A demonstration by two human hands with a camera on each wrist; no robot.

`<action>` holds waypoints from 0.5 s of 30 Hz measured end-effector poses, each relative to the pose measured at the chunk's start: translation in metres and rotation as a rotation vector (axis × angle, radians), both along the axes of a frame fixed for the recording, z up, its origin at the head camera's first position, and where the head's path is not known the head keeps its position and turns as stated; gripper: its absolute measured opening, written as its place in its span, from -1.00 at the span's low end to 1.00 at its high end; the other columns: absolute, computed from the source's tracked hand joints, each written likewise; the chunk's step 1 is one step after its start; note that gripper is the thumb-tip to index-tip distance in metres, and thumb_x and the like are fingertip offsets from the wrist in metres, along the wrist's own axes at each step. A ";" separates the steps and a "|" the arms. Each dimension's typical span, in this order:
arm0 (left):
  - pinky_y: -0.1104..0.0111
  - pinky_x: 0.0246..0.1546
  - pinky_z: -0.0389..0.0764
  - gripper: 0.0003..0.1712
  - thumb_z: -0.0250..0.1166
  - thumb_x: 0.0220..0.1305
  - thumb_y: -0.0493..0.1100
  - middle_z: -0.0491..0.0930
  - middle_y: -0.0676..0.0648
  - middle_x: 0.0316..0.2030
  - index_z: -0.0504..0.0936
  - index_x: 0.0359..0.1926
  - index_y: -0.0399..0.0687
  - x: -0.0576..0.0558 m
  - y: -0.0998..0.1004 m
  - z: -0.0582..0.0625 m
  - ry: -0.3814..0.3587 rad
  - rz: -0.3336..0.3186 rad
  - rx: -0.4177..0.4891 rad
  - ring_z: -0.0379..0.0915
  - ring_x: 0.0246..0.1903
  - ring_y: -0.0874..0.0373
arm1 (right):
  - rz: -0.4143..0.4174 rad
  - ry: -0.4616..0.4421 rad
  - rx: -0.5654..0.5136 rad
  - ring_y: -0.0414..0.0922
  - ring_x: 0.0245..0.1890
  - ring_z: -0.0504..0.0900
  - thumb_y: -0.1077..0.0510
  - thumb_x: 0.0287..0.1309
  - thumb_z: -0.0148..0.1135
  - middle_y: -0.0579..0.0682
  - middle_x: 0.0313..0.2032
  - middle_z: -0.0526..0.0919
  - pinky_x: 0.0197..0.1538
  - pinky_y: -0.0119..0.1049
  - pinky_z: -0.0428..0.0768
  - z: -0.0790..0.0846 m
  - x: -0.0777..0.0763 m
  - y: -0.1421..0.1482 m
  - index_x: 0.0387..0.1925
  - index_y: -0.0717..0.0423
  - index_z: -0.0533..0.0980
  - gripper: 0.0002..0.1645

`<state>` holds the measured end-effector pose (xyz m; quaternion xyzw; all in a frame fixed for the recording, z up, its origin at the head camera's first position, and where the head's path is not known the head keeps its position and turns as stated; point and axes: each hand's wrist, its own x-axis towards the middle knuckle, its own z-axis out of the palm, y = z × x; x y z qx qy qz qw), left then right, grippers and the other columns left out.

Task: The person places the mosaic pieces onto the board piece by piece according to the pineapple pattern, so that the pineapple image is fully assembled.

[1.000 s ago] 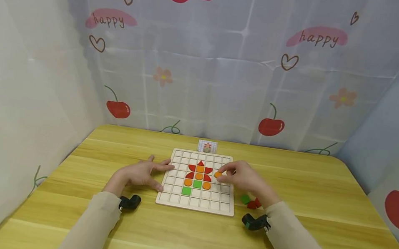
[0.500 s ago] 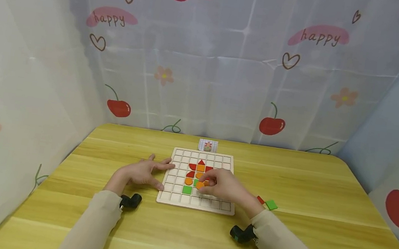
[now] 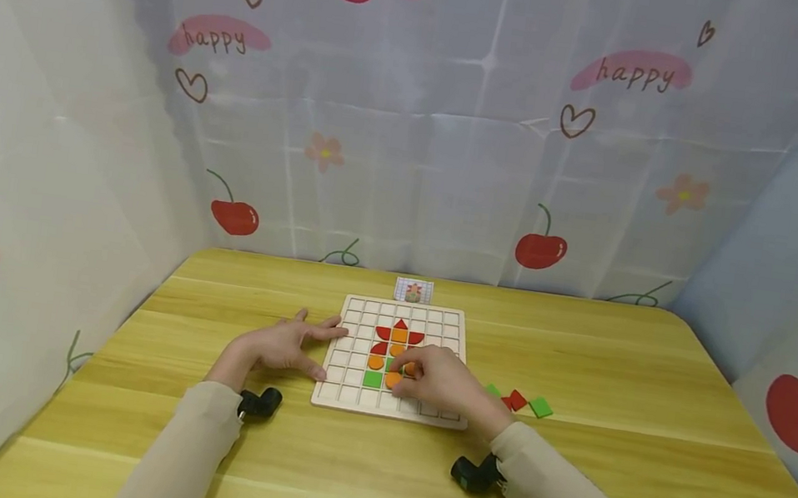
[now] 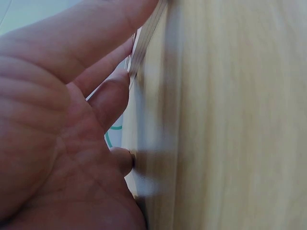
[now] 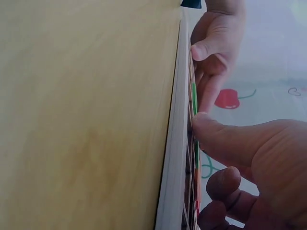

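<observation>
A pale wooden grid board (image 3: 342, 397) lies on the table, with red, orange and green tiles forming a pattern in its middle cells. My right hand (image 3: 438, 376) is over the board's right half, thumb and forefinger at an orange round tile (image 3: 392, 381) in the cell beside a green square tile (image 3: 372, 379). In the right wrist view the thumb (image 5: 225, 136) comes down onto the board's top. My left hand (image 3: 284, 345), fingers spread, rests at the board's left edge. Some tiles at the right are hidden behind the right hand.
A small printed pattern card (image 3: 413, 290) lies behind the board. To the right are loose red tiles (image 3: 517, 400) and a green square tile (image 3: 540, 406), beside my right forearm. A printed curtain (image 3: 426, 160) hangs beyond the table's far edge.
My right hand has moved left and toward me across the board, bringing the orange round tile down to the cell beside the green square. My left hand has stayed put.
</observation>
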<state>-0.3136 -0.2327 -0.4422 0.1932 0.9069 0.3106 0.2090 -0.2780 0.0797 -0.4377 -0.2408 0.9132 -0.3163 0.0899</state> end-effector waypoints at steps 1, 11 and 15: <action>-0.51 0.40 -0.40 -0.03 0.54 0.12 0.11 -0.07 0.23 0.65 0.32 0.54 0.44 0.000 0.000 0.000 0.002 -0.005 -0.001 -0.69 0.62 -0.27 | 0.002 0.000 0.003 -0.18 -0.43 0.40 0.03 0.18 0.51 -0.15 -0.51 0.55 -0.29 -0.30 0.41 -0.001 0.000 0.000 -0.10 -0.18 0.74 -0.76; -0.51 0.40 -0.41 -0.02 0.55 0.12 0.11 -0.07 0.23 0.64 0.32 0.54 0.41 0.002 0.001 0.005 -0.002 -0.006 0.005 -0.69 0.61 -0.28 | 0.005 0.038 0.020 -0.18 -0.41 0.40 0.01 0.19 0.51 -0.20 -0.36 0.65 -0.23 -0.27 0.45 0.001 0.001 -0.002 -0.11 -0.19 0.75 -0.78; -0.51 0.40 -0.42 -0.02 0.55 0.11 0.11 -0.06 0.22 0.64 0.33 0.53 0.40 0.002 0.000 0.004 -0.003 -0.008 0.004 -0.69 0.61 -0.28 | -0.001 0.048 0.015 -0.18 -0.41 0.41 0.02 0.20 0.50 -0.19 -0.24 0.71 -0.21 -0.27 0.46 0.001 0.002 -0.002 -0.15 -0.19 0.75 -0.83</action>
